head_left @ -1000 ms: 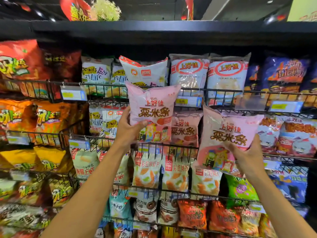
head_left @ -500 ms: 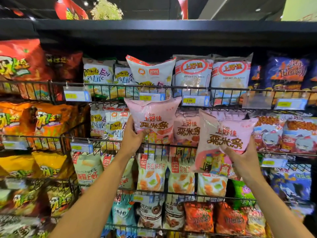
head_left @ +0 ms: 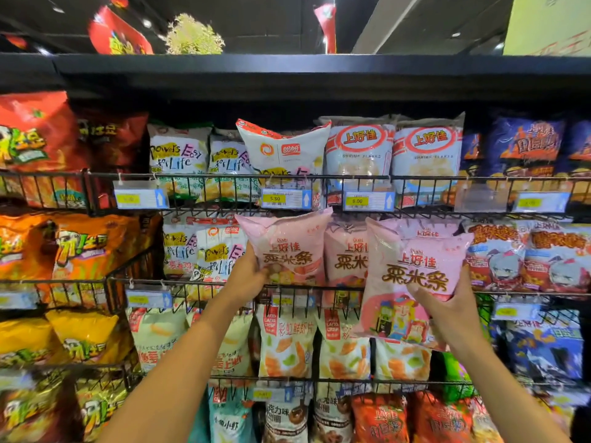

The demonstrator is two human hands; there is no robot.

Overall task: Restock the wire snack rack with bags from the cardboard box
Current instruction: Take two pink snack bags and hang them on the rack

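- Left hand (head_left: 252,278): fingers curled round the lower edge of the left pink bag (head_left: 287,247), upright, base at the wire rack (head_left: 192,282) rail.
- Right hand (head_left: 447,314): grips the right pink bag (head_left: 419,273), tilted, hanging outside the rail; its slot lies behind and higher.
- Cardboard box: out of view.

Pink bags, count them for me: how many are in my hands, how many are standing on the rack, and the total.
In hand: 2, the left bag in the left hand, the right bag in the right hand.
On the rack: 2, the middle bag and a back bag, mostly hidden behind the right bag.
Total: 4.
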